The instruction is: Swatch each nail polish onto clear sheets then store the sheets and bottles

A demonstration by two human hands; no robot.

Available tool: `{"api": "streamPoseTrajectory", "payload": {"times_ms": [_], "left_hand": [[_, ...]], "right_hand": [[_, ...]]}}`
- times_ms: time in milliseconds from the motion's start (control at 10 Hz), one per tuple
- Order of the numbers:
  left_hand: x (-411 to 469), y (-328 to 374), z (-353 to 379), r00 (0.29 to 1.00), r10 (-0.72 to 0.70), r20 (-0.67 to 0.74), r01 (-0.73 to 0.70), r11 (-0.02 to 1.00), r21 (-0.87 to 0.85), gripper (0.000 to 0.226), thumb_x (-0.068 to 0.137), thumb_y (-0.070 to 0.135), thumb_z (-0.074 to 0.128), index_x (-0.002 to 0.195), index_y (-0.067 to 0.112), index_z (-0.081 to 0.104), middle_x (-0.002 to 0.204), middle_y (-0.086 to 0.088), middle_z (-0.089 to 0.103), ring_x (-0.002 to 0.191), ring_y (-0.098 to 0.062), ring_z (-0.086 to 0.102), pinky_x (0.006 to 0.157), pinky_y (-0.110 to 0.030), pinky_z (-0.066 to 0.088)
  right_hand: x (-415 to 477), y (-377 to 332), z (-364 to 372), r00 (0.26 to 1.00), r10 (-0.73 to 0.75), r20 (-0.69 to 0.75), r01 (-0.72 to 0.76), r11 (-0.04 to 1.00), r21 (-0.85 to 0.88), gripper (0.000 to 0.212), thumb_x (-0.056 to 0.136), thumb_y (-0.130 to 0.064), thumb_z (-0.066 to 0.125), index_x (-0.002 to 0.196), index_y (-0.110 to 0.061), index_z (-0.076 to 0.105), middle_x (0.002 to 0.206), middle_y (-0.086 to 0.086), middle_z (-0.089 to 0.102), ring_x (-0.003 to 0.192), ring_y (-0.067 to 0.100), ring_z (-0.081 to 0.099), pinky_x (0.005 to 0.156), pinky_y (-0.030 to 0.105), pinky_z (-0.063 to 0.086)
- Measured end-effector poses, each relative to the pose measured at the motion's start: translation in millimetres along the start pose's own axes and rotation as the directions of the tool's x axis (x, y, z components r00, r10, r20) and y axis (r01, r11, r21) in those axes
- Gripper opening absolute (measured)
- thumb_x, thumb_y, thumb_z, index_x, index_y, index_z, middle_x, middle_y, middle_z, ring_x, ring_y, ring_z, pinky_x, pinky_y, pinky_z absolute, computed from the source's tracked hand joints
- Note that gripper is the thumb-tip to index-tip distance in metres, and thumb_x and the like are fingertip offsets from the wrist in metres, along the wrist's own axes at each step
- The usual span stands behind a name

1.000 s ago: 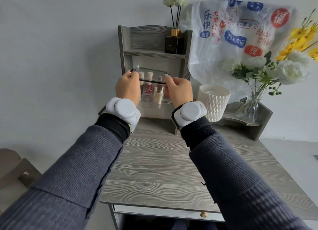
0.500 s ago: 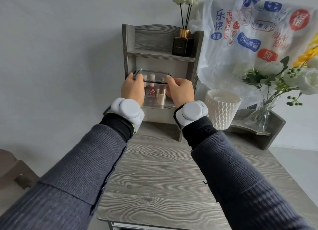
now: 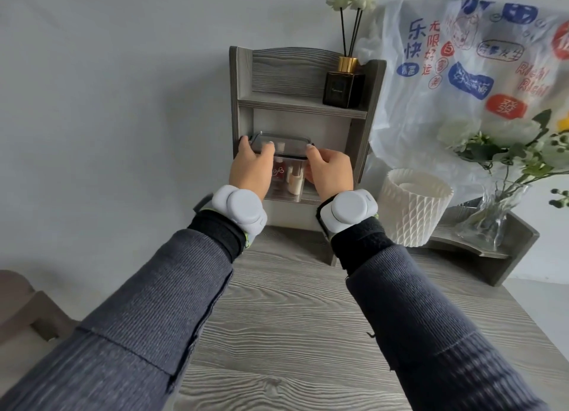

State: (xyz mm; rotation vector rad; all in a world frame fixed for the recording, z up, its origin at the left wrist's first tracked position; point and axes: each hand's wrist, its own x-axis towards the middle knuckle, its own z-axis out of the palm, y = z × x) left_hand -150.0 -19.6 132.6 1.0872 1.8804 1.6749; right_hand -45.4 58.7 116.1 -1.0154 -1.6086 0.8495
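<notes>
Over the grey desk (image 3: 292, 318), gripping the lidded clear box (image 3: 286, 192) of polish bottles (image 3: 294, 180) by its two ends, left hand (image 3: 251, 170) and right hand (image 3: 329, 172) both curled round it, at the lower bay of the shelf unit (image 3: 243, 81). Little room either side: easy to pinch fingers against the walls, or jolt the bottles over if pushed in crooked. Higher and further back, could shake the diffuser (image 3: 341, 87) off its ledge.
</notes>
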Motion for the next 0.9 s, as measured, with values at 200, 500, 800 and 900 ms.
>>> {"api": "streamPoseTrajectory", "payload": {"times_ms": [200, 500, 800, 900], "left_hand": [[10.1, -4.9, 2.1, 0.995, 0.076, 0.056, -0.08, 0.994, 0.068, 0.066, 0.094, 0.045, 0.048, 0.149, 0.023, 0.019, 0.146, -0.003, 0.039, 0.13, -0.022, 0.042, 0.107, -0.034, 0.033], [14.5, 5.3, 5.5, 0.995, 0.09, 0.046, -0.099, 0.956, 0.276, 0.053, 0.101, 0.035, 0.037, 0.149, 0.019, 0.021, 0.141, -0.014, 0.044, 0.124, -0.029, 0.046, 0.095, -0.032, 0.036], [-14.6, 29.0, -0.3, 0.999, -0.036, 0.021, 0.025, 0.918, 0.395, 0.061, 0.094, 0.017, 0.048, 0.147, 0.013, 0.019, 0.137, -0.015, 0.046, 0.122, -0.033, 0.048, 0.09, -0.033, 0.038], [-29.4, 43.4, -6.7, 0.997, 0.068, -0.048, -0.044, 0.921, 0.387, 0.056, 0.094, 0.013, 0.047, 0.146, 0.013, 0.026, 0.137, -0.012, 0.046, 0.119, -0.031, 0.05, 0.082, -0.027, 0.036]], "right_hand": [[4.0, 1.8, 2.2, 0.999, -0.03, -0.009, 0.031, 0.999, 0.012, 0.046, 0.096, -0.035, 0.053, 0.055, -0.016, 0.042, 0.053, -0.002, 0.042, 0.057, 0.019, 0.044, 0.062, 0.031, 0.04], [9.4, -0.4, -0.2, 0.997, -0.014, 0.075, 0.015, 1.0, -0.006, 0.029, 0.098, -0.034, 0.053, 0.072, -0.02, 0.047, 0.067, -0.008, 0.048, 0.072, 0.019, 0.051, 0.076, 0.038, 0.048], [-29.9, -27.2, -38.3, 0.992, -0.036, 0.118, 0.036, 0.999, 0.001, 0.027, 0.097, -0.026, 0.054, 0.095, -0.004, 0.068, 0.065, -0.008, 0.051, 0.077, 0.02, 0.056, 0.089, 0.048, 0.054], [-39.8, -41.7, -55.0, 0.99, -0.075, 0.118, 0.072, 0.997, 0.034, 0.017, 0.096, -0.023, 0.055, 0.086, -0.014, 0.065, 0.062, -0.011, 0.049, 0.063, 0.015, 0.05, 0.08, 0.041, 0.051]]}}
